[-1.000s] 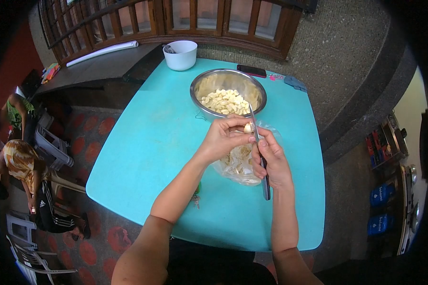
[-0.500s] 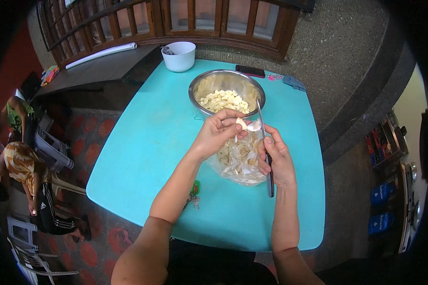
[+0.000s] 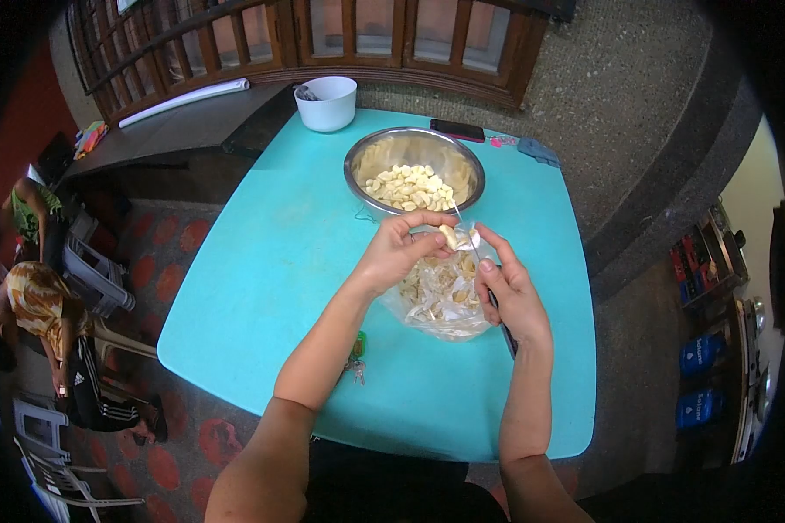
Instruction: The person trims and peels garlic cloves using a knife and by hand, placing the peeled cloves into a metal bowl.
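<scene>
My left hand (image 3: 403,250) pinches a pale garlic clove (image 3: 449,236) between thumb and fingers. My right hand (image 3: 509,294) is closed round a knife (image 3: 494,301), its blade pointing up and away, beside the clove. White skin (image 3: 467,240) lies between the clove and my right fingertips. Just beyond my hands, a steel bowl (image 3: 354,166) holds many peeled cloves (image 3: 410,186). Below my hands, a clear plastic bag (image 3: 452,327) with peelings rests on the turquoise table (image 3: 262,288).
A white bowl (image 3: 327,109) stands at the table's far left corner. A phone (image 3: 457,130) and a grey-blue cloth (image 3: 538,152) lie along the far edge. Keys with a green tag (image 3: 358,346) lie near my left forearm. Two people (image 3: 48,301) sit at the left.
The knife has tilted, and its tip has dropped left toward the steel bowl's near rim. White skin has come away from the clove. My right hand has moved slightly right.
</scene>
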`<state>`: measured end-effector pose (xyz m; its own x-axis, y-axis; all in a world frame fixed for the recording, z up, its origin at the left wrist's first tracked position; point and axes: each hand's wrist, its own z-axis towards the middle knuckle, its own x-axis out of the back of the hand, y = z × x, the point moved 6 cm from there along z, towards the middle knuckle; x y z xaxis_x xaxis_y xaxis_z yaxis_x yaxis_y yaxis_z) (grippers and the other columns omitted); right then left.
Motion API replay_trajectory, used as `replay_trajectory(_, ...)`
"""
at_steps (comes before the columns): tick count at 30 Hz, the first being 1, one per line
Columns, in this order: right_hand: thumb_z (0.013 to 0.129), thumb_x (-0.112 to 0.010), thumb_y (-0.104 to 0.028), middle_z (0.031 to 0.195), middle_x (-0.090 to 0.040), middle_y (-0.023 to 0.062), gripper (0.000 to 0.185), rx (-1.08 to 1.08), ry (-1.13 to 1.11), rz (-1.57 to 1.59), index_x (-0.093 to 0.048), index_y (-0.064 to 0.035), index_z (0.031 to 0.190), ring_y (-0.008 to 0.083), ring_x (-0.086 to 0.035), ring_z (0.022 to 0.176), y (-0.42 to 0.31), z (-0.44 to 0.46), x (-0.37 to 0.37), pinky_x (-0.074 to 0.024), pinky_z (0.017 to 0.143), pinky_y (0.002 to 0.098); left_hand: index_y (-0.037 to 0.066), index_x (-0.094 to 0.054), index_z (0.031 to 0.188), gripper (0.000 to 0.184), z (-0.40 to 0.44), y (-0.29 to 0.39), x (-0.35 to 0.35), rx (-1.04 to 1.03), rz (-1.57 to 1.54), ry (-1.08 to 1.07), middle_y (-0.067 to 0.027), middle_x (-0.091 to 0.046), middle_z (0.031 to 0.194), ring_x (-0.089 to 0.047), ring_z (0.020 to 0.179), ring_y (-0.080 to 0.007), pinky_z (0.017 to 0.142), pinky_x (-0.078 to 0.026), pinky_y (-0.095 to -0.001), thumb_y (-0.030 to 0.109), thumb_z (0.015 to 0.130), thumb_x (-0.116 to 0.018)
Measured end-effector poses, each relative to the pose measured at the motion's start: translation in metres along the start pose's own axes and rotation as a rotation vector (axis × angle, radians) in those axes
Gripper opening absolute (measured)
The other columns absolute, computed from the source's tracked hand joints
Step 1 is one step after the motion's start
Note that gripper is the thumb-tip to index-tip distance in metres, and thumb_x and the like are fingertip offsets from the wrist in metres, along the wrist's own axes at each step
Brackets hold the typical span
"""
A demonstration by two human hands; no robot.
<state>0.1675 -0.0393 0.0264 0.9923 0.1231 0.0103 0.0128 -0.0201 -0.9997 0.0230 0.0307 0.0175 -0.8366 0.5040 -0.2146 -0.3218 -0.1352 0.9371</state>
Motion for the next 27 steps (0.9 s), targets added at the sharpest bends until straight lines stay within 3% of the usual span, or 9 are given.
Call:
replay_trajectory(6, 0.097, -0.043, -0.016, 0.059, -0.039, -0.0043, 0.044, 0.048, -0.045, -0.025, -0.031, -0.0164, 0.139, 0.0032, -0.031, 0.045, -0.005, -0.003, -0.012, -0.0259, 0.04, 0.0197, -0.001, -0.059, 0.106, 0.029, 0.0, -0.004, 0.0, -0.053, -0.03, 0.07, -0.0095, -0.063, 0.102, -0.063, 0.086, -0.0132, 0.078, -0.052, -0.0251, -0.002, 0.078, -0.066)
replay_trajectory(12, 0.096, -0.044, -0.014, 0.058, -0.038, -0.0049, 0.042, 0.076, -0.108, -0.027, -0.034, -0.0155, 0.137, 0.003, -0.031, 0.047, -0.003, -0.001, -0.021, -0.0261, 0.042, 0.0193, 0.001, -0.054, 0.104, 0.036, -0.002, 0.006, 0.0, -0.198, 0.207, 0.17, -0.0061, -0.062, 0.095, -0.061, 0.089, -0.0116, 0.075, -0.051, -0.0231, -0.007, 0.071, -0.065)
replay_trajectory(21, 0.097, -0.043, -0.016, 0.06, -0.037, -0.0059, 0.036, 0.083, -0.046, -0.043, -0.042, -0.0147, 0.133, 0.003, -0.032, 0.05, -0.002, 0.001, -0.017, -0.0277, 0.044, 0.0189, 0.002, -0.055, 0.096, 0.031, -0.003, 0.009, -0.001, -0.268, 0.306, 0.214, -0.0054, -0.062, 0.091, -0.06, 0.085, -0.01, 0.07, -0.049, -0.0222, -0.001, 0.07, -0.071)
replay_trajectory(27, 0.097, -0.042, -0.019, 0.058, -0.037, -0.0059, 0.035, 0.041, 0.013, 0.015, -0.044, -0.0153, 0.132, 0.002, -0.03, 0.045, 0.003, 0.004, -0.002, -0.0259, 0.04, 0.0179, -0.001, -0.061, 0.099, 0.028, -0.001, 0.003, 0.002, -0.195, 0.239, 0.14, -0.0066, -0.063, 0.102, -0.061, 0.092, -0.0121, 0.077, -0.052, -0.0247, -0.005, 0.073, -0.069)
